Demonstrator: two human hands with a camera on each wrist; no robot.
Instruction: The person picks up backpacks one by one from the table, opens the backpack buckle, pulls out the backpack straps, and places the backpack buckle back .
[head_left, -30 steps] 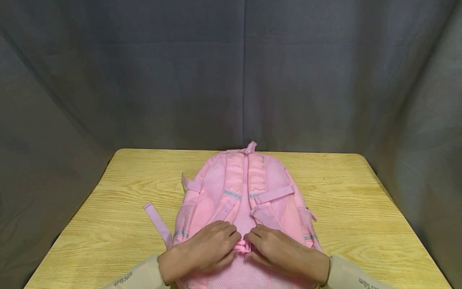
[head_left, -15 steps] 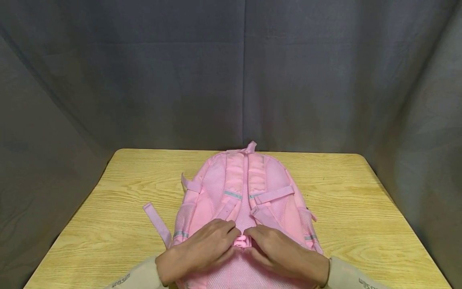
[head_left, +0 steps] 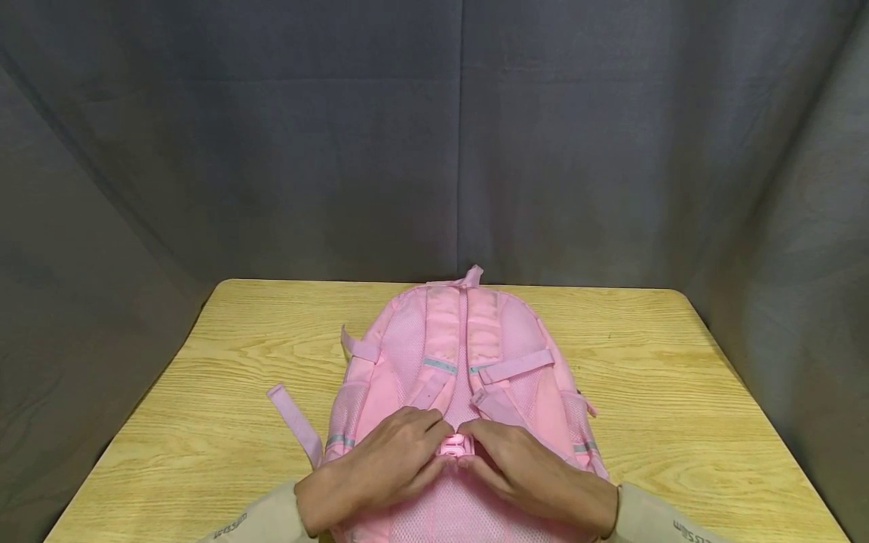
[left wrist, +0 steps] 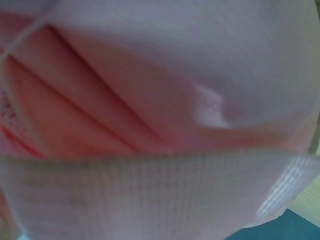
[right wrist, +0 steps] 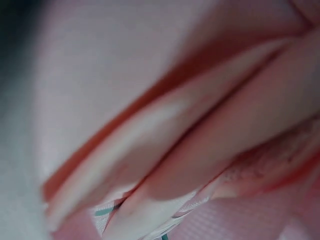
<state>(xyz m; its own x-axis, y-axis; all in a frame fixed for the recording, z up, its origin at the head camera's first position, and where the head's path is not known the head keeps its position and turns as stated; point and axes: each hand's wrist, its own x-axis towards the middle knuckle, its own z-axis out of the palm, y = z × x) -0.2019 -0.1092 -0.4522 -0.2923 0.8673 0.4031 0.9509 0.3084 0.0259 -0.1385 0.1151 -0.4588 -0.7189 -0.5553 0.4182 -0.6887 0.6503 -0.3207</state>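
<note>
A pink backpack (head_left: pixel 448 324) lies with its strap side up on the wooden table. Over its lower middle, a pink plastic buckle (head_left: pixel 455 446) shows between my two hands. My left hand (head_left: pixel 394 460) pinches the buckle's left side, thumb below and fingers above. From the other side my right hand (head_left: pixel 523 467) grips it in the same way. Whether the buckle's halves are fully joined cannot be told. Close, blurred pink fabric (left wrist: pixel 150 200) fills much of the left wrist view. Blurred curled fingers (right wrist: pixel 200 135) cross the right wrist view above pink mesh.
Shoulder straps (head_left: pixel 443 324) run down the bag's middle. A loose webbing end (head_left: pixel 296 424) sticks out left over the wooden table (head_left: pixel 679 422). Another strap (head_left: pixel 516 366) lies across the bag's right side. Grey curtains (head_left: pixel 326 151) hang behind and at both sides.
Both hands have shifted slightly up the bag with the buckle between them. The buckle has turned to show more of its face. The backpack stays in place.
</note>
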